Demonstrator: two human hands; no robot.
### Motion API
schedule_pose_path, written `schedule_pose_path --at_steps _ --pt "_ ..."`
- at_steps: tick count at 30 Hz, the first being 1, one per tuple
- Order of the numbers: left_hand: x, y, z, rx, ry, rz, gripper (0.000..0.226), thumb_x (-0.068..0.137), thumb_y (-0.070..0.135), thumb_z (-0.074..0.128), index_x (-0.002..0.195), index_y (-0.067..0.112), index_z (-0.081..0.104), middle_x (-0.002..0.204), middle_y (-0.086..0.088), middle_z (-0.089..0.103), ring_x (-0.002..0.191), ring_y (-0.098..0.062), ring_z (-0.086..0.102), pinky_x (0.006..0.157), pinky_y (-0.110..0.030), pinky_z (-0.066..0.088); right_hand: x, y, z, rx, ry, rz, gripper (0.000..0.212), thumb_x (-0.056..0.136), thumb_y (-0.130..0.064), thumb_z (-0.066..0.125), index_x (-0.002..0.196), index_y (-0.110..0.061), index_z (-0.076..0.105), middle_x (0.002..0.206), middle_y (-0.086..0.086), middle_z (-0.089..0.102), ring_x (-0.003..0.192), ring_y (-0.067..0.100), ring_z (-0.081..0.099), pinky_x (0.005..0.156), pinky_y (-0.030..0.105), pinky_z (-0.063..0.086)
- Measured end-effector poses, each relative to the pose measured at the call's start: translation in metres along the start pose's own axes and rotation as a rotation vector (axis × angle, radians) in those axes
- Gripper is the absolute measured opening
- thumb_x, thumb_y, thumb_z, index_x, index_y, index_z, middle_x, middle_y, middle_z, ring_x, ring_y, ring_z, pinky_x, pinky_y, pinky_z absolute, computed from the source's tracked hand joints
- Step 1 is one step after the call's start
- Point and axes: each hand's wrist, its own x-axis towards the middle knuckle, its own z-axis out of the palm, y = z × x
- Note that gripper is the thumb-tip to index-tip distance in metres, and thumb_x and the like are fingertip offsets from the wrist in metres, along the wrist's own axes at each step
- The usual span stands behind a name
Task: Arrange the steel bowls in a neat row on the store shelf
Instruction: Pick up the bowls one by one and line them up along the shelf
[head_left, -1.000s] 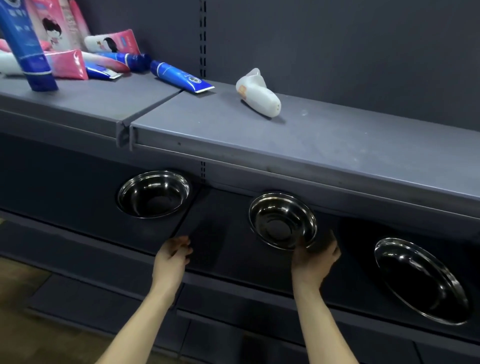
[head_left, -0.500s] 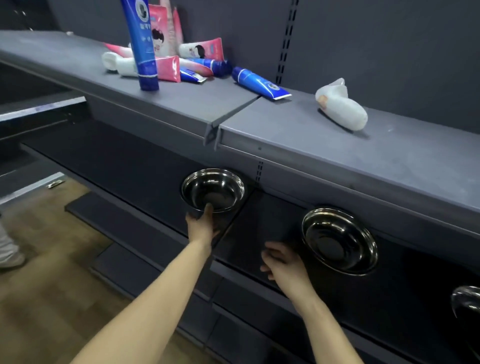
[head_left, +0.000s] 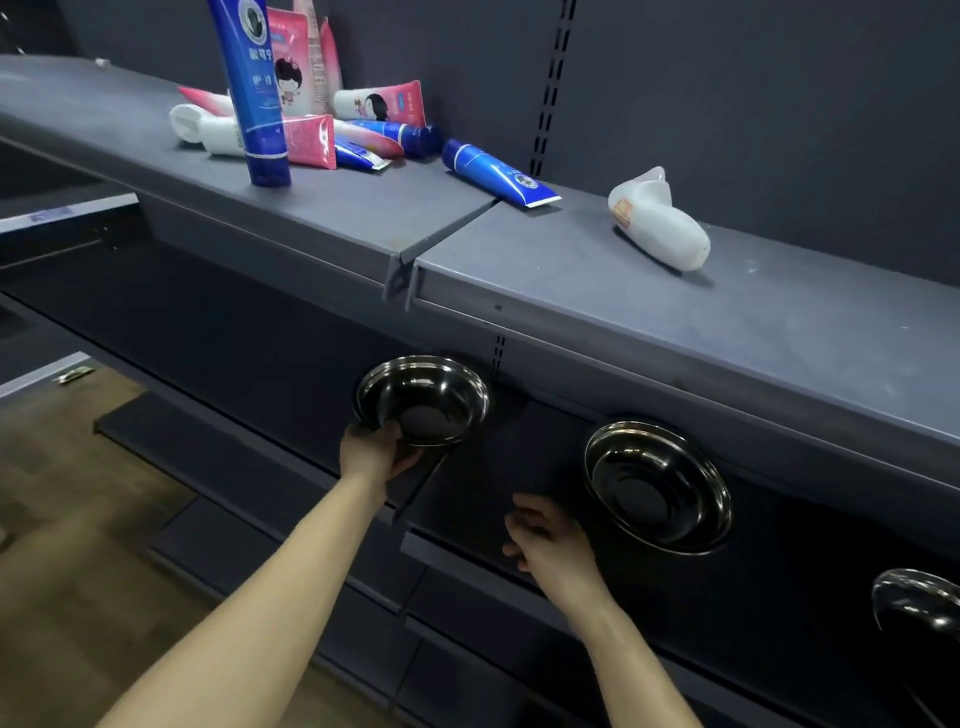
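Observation:
Three shiny steel bowls sit on the dark lower shelf (head_left: 291, 364). My left hand (head_left: 371, 451) grips the near rim of the left bowl (head_left: 423, 399), thumb over the edge. The middle bowl (head_left: 657, 486) stands to its right, untouched. My right hand (head_left: 550, 543) hovers over the shelf's front edge, just left of the middle bowl, fingers loosely curled and holding nothing. At the frame's right edge only part of the third bowl (head_left: 922, 605) shows.
The grey upper shelf (head_left: 597, 270) overhangs the bowls. On it are a standing blue tube (head_left: 257, 93), a pile of pink and blue tubes (head_left: 358, 130), a lying blue tube (head_left: 498, 174) and a white bottle (head_left: 660, 221). Wooden floor (head_left: 78, 519) lies lower left.
My left hand reached up and took hold of the left bowl's rim. My right hand let go of the middle bowl and drew back left. The view swung left.

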Motion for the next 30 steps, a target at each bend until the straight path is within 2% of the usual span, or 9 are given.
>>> schedule_pose_path --at_steps 6,10,14,17,20,23,26,28,30 --pt "-0.04 -0.003 -0.013 0.254 -0.323 0.01 0.027 0.093 0.006 0.056 0.119 0.004 0.06 0.094 -0.019 0.074 0.077 -0.029 0.074 0.062 -0.03 0.06 0.003 -0.011 0.003 0.284 0.131 0.009 0.035 0.101 -0.041 0.06 0.129 -0.039 0.04 0.114 -0.011 0.066 0.081 0.022 0.077 0.07 0.029 0.062" --pt "-0.051 -0.009 -0.027 0.312 -0.537 0.054 0.031 0.097 0.019 0.058 0.128 0.016 0.057 0.106 -0.014 0.074 0.093 -0.031 0.073 0.08 -0.039 0.057 0.002 -0.012 0.0 0.378 0.222 -0.058 0.033 0.103 -0.034 0.057 0.135 -0.031 0.048 0.108 0.002 0.075 0.071 0.021 0.075 0.071 0.033 0.063" --pt "-0.045 -0.019 -0.031 0.335 -0.549 0.071 0.041 0.098 0.043 0.049 0.133 0.024 0.055 0.124 -0.002 0.068 0.103 -0.029 0.071 0.085 -0.041 0.054 0.0 -0.008 -0.019 0.498 0.373 -0.097 0.028 0.103 -0.022 0.056 0.131 -0.025 0.057 0.097 0.007 0.078 0.067 0.021 0.073 0.064 0.03 0.058" --pt "-0.044 -0.033 -0.027 0.482 -0.548 0.094 0.036 0.103 0.03 0.046 0.138 0.022 0.051 0.128 0.0 0.064 0.1 -0.02 0.072 0.087 -0.038 0.057 -0.002 -0.007 -0.04 0.565 0.58 -0.146 0.03 0.103 -0.021 0.057 0.133 -0.025 0.054 0.102 0.006 0.076 0.066 0.021 0.07 0.063 0.032 0.056" --pt "-0.048 -0.047 -0.016 0.574 -0.607 0.101 0.032 0.103 0.019 0.047 0.133 0.025 0.053 0.129 0.001 0.064 0.099 -0.014 0.072 0.086 -0.034 0.057 -0.001 0.002 -0.061 0.668 0.738 -0.182 0.046 0.102 -0.016 0.06 0.144 -0.024 0.044 0.125 0.004 0.067 0.079 0.022 0.073 0.069 0.032 0.059" --pt "-0.052 -0.058 -0.001 0.613 -0.643 0.108 0.031 0.102 0.024 0.05 0.132 0.027 0.054 0.127 0.004 0.064 0.098 -0.011 0.071 0.086 -0.032 0.057 0.001 0.012 -0.081 0.714 0.865 -0.122 0.053 0.098 -0.018 0.067 0.146 -0.022 0.044 0.137 0.005 0.061 0.106 0.031 0.072 0.076 0.032 0.06" --pt "-0.056 -0.066 0.016 0.681 -0.664 0.143 0.031 0.102 0.027 0.05 0.132 0.028 0.054 0.126 0.006 0.063 0.099 -0.009 0.071 0.086 -0.03 0.057 -0.004 0.021 -0.095 0.37 0.929 -0.055 0.061 0.095 -0.028 0.071 0.148 -0.016 0.045 0.153 0.012 0.045 0.137 0.03 0.047 0.099 0.038 0.048" --pt "-0.059 -0.07 0.027 0.7 -0.665 0.163 0.027 0.102 0.027 0.051 0.128 0.028 0.056 0.123 0.006 0.064 0.099 -0.01 0.07 0.085 -0.03 0.056 -0.008 0.029 -0.104 0.221 0.94 -0.024 0.068 0.094 -0.035 0.071 0.152 -0.015 0.043 0.159 0.01 0.036 0.144 0.028 0.034 0.102 0.034 0.035" --pt "-0.062 -0.072 0.038 0.701 -0.664 0.169 0.024 0.101 0.025 0.052 0.124 0.029 0.057 0.121 0.004 0.065 0.097 -0.012 0.07 0.083 -0.029 0.056 -0.013 0.032 -0.104 0.245 0.902 -0.004 0.077 0.088 -0.046 0.074 0.152 -0.017 0.043 0.158 0.01 0.038 0.144 0.029 0.036 0.105 0.035 0.035"
